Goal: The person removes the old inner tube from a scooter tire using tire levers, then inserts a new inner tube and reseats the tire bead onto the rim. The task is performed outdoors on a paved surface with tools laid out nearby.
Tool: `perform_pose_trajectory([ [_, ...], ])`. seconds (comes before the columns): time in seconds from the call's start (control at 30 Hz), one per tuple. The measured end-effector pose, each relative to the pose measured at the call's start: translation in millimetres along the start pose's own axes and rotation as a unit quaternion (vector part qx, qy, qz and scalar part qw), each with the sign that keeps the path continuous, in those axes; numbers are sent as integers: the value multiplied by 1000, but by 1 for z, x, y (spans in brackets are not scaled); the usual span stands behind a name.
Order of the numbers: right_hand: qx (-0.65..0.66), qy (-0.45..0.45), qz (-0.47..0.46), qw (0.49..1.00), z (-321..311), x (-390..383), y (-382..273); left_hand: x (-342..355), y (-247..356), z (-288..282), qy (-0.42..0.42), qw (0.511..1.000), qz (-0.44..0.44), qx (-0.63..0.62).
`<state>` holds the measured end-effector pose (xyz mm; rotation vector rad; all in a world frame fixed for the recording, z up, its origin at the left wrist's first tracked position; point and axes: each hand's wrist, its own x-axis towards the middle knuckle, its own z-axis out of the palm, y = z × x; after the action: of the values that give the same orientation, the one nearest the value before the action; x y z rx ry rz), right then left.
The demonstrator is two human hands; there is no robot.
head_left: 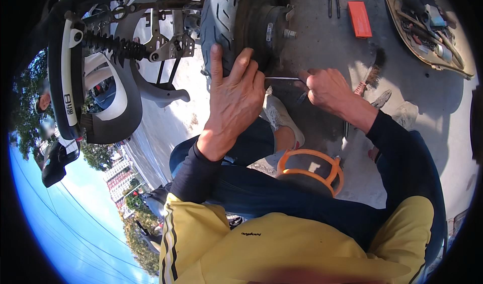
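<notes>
With my right grip (329,91) clamped on the metal rod (283,78) and my left grip (233,96), pinch unclear, against the tyre (220,19), I should lever gently.

Place: open-air vehicle repair spot, outdoors by day; whether street edge or yard, cannot be told. Evidence of outdoors — blue sky (50,211), green trees (98,157), a pale multi-storey building (119,183) in the distance, and hard sunlight and shadow across grey paved ground (312,19). Evidence of repair work — one wheel with treaded black tyre (220,22), beside exposed vehicle framework bearing a black coil-spring shock absorber (115,46); one shallow beige tray (390,1) of mixed hand tools (425,19); one bristle brush (373,75) and one orange-red box (359,19), both lying on the ground.
</notes>
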<state>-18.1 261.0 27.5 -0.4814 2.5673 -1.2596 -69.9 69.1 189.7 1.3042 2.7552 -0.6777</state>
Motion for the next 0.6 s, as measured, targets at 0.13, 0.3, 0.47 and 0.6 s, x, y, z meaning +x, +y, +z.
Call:
perform_pose_trajectory([
  [0.13, 22, 12, 47, 999, 17, -15, -15, -41, 12, -6, 201, 943, -90, -248],
  [0.3, -31, -18, 100, 994, 13, -14, -24, -112, 44, 30, 169, 733, -450, -482],
  [0.47, -8, -33, 151, 988, -44, -12, -36, -87, 51, 79, 102, 704, -429, -557],
  [0.6, -133, -59, 74, 987, -57, 12, -29, -98, 49, 91, 144, 687, -429, -569],
])
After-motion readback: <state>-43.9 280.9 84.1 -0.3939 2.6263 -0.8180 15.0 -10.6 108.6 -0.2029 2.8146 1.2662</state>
